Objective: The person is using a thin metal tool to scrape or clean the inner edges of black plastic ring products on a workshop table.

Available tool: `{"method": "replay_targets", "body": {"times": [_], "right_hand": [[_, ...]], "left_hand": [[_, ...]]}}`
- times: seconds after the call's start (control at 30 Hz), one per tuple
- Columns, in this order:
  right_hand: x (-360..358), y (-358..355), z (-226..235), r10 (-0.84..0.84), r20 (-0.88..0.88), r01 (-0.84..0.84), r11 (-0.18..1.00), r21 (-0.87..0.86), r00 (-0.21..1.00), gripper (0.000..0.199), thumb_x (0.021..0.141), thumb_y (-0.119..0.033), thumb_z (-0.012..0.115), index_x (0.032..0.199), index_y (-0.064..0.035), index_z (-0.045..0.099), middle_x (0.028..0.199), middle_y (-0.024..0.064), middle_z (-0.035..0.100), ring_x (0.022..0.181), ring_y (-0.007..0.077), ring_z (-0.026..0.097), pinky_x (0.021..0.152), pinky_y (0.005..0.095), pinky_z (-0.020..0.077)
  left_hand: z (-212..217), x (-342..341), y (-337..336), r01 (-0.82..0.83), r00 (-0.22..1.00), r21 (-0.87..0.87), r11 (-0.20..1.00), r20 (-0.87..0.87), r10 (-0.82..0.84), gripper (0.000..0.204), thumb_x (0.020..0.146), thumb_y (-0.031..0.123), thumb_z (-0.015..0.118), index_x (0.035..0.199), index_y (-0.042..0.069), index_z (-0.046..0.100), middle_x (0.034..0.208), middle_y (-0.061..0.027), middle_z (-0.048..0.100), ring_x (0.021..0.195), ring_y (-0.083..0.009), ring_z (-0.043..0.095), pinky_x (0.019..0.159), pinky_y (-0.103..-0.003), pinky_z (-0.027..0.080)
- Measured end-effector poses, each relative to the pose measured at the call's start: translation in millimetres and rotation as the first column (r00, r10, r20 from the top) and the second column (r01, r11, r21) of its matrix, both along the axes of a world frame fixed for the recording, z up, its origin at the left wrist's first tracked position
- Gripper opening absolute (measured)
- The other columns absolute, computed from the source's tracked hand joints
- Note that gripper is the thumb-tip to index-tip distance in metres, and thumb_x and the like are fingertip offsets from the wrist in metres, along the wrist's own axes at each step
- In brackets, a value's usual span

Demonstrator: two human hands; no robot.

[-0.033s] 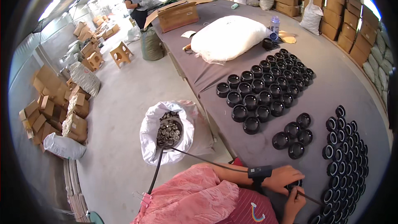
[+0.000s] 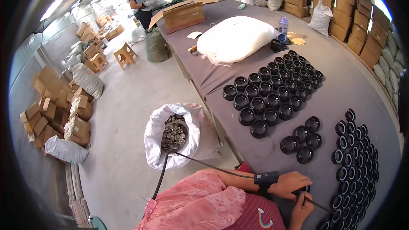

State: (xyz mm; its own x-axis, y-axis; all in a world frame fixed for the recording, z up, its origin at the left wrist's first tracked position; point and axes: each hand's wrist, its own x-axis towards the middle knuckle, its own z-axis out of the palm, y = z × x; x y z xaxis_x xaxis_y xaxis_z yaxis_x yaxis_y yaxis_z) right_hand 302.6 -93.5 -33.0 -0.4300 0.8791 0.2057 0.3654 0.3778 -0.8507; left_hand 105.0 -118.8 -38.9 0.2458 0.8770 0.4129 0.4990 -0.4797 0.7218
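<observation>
My left hand (image 2: 287, 185) is closed on a black round cup-like part (image 2: 303, 189) at the table's near edge, mostly covered by its fingers. Just in front of it, my right hand (image 2: 302, 208) is closed with its fingertips by that part. From its fingers a thin dark stick (image 2: 317, 205) stretches to the right, and its kind is not clear. A small group of black round cups (image 2: 305, 154) stands beyond my hands. To the right, many black rings with pale rims (image 2: 348, 159) lie in close rows.
More black cups (image 2: 264, 87) stand in rows farther up the grey table (image 2: 221, 102). Behind them are a white plastic bag (image 2: 236, 38), a bottle (image 2: 283, 24) and a carton (image 2: 183, 17). An open sack of small metal parts (image 2: 174, 135) stands at left. People work far off.
</observation>
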Motion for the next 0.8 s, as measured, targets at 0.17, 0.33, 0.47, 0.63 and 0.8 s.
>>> {"method": "replay_targets", "body": {"times": [0.17,0.33,0.47,0.63,0.8], "right_hand": [[1,-10,-8,0.005,-0.111,-0.009,0.999,-0.034,0.994,0.014,0.099,-0.001,0.053,0.099,0.0081,0.064,0.093,0.0089,0.063,0.083,0.015,0.061,0.072,0.028,0.0505],[-3,-20,9,0.019,-0.116,-0.019,1.0,0.004,0.993,0.017,0.102,-0.008,0.055,0.106,0.0035,0.067,0.097,0.0131,0.067,0.087,0.0217,0.064,0.076,0.0324,0.0521],[-4,-26,24,-0.004,0.03,0.003,0.998,0.059,1.0,0.022,0.103,-0.015,0.058,0.107,0.0023,0.07,0.099,0.0173,0.07,0.089,0.0277,0.067,0.075,0.0368,0.0541],[-7,-27,28,0.022,-0.007,-0.021,0.998,0.052,1.0,0.021,0.103,-0.013,0.058,0.11,0.0022,0.07,0.103,0.0171,0.071,0.091,0.0287,0.068,0.078,0.0362,0.0553],[-4,-27,19,0.059,-0.057,-0.052,0.993,0.108,0.997,0.02,0.102,-0.011,0.059,0.111,0.0032,0.069,0.107,0.0171,0.071,0.095,0.0293,0.068,0.082,0.0357,0.0556]], "left_hand": [[9,-2,-16,-0.051,0.995,-0.02,0.999,0.082,0.052,0.084,0.068,0.021,0.081,0.142,-0.001,0.047,0.139,-0.0189,0.053,0.128,-0.0353,0.052,0.108,-0.043,0.04],[-4,-2,-15,-0.068,0.995,-0.004,0.998,0.078,0.068,0.086,0.068,0.023,0.082,0.142,-0.001,0.047,0.139,-0.0183,0.053,0.127,-0.0351,0.052,0.109,-0.043,0.04],[-4,0,-13,-0.035,0.996,0.013,0.999,0.081,0.034,0.085,0.067,0.026,0.081,0.141,-0.002,0.048,0.138,-0.0186,0.053,0.126,-0.0351,0.052,0.108,-0.044,0.04],[-1,-4,-14,-0.008,0.999,0.016,1.0,0.035,0.008,0.081,0.067,0.027,0.079,0.137,-0.002,0.051,0.136,-0.0187,0.054,0.124,-0.0363,0.053,0.108,-0.045,0.04],[-6,1,-15,-0.074,0.992,0.076,0.994,0.112,0.065,0.078,0.067,0.027,0.079,0.135,-0.001,0.053,0.136,-0.0191,0.054,0.124,-0.0368,0.053,0.107,-0.044,0.04]]}}
